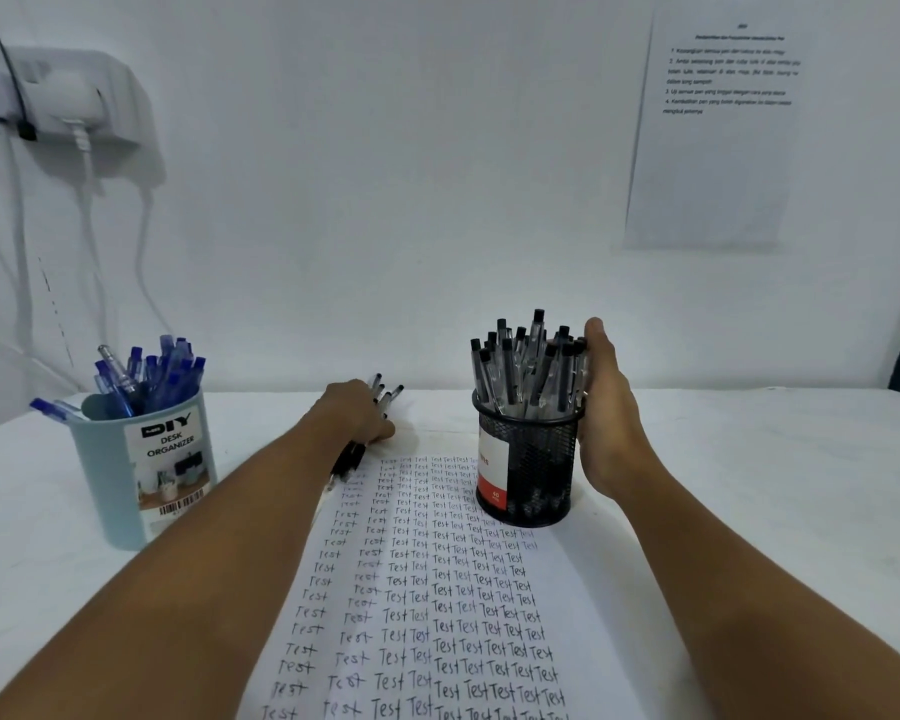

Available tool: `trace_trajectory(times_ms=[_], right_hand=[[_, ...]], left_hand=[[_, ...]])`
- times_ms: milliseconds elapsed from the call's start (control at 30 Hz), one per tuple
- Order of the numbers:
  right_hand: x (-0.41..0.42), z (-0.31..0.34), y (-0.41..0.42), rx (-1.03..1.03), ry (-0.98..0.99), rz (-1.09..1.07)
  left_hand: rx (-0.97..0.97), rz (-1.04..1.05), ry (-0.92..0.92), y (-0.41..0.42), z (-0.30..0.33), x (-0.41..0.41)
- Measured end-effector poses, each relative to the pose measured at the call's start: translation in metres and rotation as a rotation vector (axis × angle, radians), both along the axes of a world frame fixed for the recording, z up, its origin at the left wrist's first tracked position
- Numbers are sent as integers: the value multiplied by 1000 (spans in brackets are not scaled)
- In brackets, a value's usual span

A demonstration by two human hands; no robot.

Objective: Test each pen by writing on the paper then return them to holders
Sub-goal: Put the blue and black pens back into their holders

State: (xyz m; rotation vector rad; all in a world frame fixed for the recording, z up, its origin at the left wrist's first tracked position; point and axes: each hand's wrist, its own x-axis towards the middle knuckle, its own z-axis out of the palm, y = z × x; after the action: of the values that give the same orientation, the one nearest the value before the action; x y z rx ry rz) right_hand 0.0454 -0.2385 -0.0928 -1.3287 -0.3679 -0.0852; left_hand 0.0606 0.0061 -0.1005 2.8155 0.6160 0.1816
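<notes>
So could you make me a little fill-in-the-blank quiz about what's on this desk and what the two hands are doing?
1. The pens in the light blue desk organizer have caps coloured ____.
2. The right hand rests against the side of the black ____ holder.
3. The left hand holds a bunch of black pens at the far end of the ____.
4. The word written again and again in columns is ____.

Missing words: blue; mesh; paper; Test

An office desk (pixel 749 485) (pen holders (pixel 141 459), posted instruction sheet (pixel 718 137)).
</notes>
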Motion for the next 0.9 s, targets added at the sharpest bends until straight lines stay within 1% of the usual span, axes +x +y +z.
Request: trace_trajectory(times_ms=[100, 267, 333, 467, 600, 767, 833, 900], right_hand=[[0, 1, 0, 0, 3, -3], [-1, 0, -1, 2, 12, -1], [-1, 0, -1, 7, 20, 1], [-3, 1, -1, 18, 30, 13], [-5, 2, -2, 22, 36, 19], [-8, 2, -4, 2, 26, 22], [-8, 2, -5, 2, 27, 23], [-8, 3, -6, 13, 36, 20]], left_hand=[[-15, -22, -3, 0, -1, 2], [139, -116, 13, -7, 3, -3], [158, -126, -7, -10, 6, -7], [65, -114, -90, -12, 14, -13], [26, -108, -195, -15, 25, -20], [-25, -170, -366, -29, 47, -23], [-122, -236, -477, -37, 58, -25], [-295, -307, -619, -49, 68, -30]])
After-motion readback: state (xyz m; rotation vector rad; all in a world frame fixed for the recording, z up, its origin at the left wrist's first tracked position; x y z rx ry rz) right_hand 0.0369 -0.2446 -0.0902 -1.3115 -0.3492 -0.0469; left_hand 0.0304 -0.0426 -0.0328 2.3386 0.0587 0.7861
